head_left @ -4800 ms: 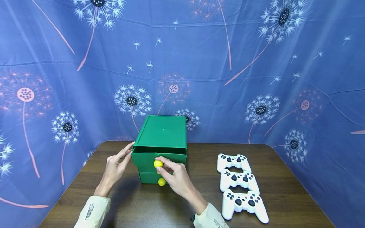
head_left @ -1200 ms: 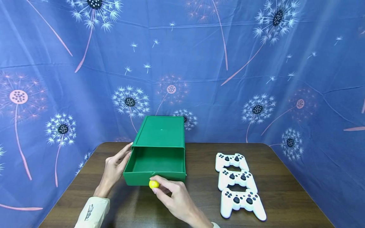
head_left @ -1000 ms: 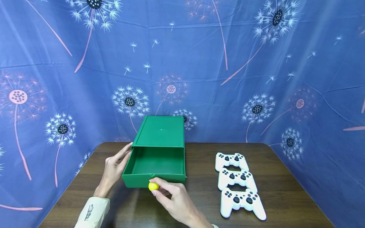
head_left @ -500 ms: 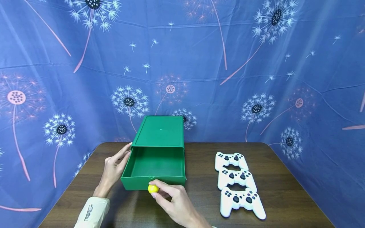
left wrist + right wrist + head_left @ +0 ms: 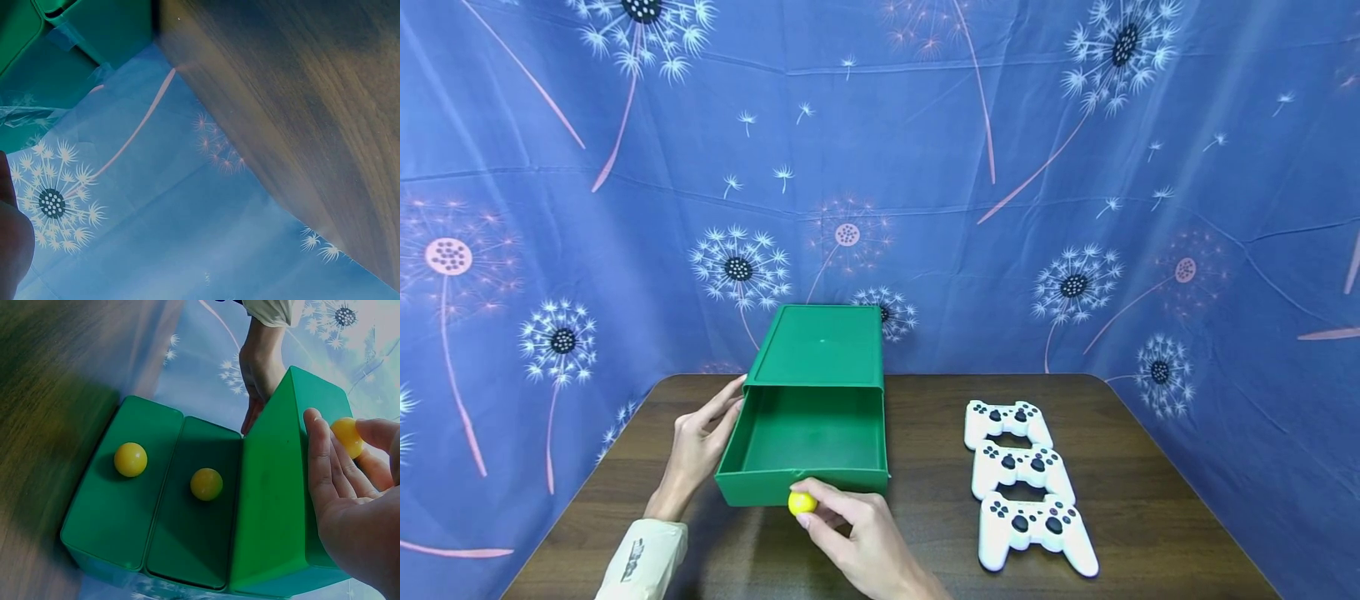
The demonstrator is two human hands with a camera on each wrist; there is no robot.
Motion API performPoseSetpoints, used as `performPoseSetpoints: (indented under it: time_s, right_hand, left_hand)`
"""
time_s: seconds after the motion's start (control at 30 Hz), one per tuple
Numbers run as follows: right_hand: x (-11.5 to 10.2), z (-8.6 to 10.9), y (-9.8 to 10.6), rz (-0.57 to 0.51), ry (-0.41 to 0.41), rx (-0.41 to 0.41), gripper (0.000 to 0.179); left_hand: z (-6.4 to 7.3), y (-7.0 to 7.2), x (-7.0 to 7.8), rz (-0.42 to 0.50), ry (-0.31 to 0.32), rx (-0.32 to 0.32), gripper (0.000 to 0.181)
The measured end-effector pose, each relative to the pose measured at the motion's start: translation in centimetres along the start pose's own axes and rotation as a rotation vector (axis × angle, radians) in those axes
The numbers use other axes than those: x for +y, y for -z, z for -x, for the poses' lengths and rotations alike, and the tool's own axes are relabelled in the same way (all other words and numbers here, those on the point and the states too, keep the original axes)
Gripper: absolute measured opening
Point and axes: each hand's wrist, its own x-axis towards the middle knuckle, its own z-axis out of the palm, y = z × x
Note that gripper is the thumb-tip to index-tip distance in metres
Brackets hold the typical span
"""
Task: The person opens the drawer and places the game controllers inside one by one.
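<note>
A green drawer cabinet (image 5: 820, 342) stands at the back of the table, its top drawer (image 5: 752, 488) pulled far out toward me. My right hand (image 5: 868, 537) pinches the yellow ball knob (image 5: 802, 502) on that drawer's front between thumb and fingers. Green floor and walls show inside the drawer. My left hand (image 5: 695, 446) rests with extended fingers against the cabinet's left side. Below the pulled-out drawer, the right wrist view shows the middle drawer (image 5: 181, 544) and bottom drawer (image 5: 103, 519), both flush, each with a yellow knob. The head view hides these two.
Three white game controllers lie in a column on the right of the wooden table (image 5: 1120, 467): a far one (image 5: 1009, 427), a middle one (image 5: 1024, 472) and a near one (image 5: 1037, 533). Behind the table hangs a blue dandelion-print cloth (image 5: 955, 250).
The top drawer has slid out toward me from nearly closed, my right hand moving with its knob; the last half second brings only slight travel. My left hand stays at the cabinet's side.
</note>
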Motion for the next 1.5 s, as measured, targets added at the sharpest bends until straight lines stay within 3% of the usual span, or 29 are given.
performPoseSetpoints:
  time_s: [0.4, 0.73, 1.33, 1.5]
  right_hand:
    - [-0.1, 0.3, -0.4, 0.003, 0.012, 0.017, 0.025]
    - [-0.1, 0.4, -0.5, 0.008, 0.011, 0.017, 0.026]
    - [-0.4, 1.0, -0.1, -0.031, 0.002, -0.028, 0.039]
    - [-0.1, 1.3, 0.2, -0.01, 0.101, 0.008, 0.042]
  left_hand:
    - [0.1, 0.0, 0.0, 0.001, -0.02, 0.0, 0.055]
    - [0.0, -0.1, 0.1, 0.007, -0.002, -0.006, 0.053]
    - [0.4, 0.1, -0.2, 0.011, 0.018, -0.033, 0.055]
    - [0.2, 0.1, -0.4, 0.017, -0.014, -0.019, 0.055]
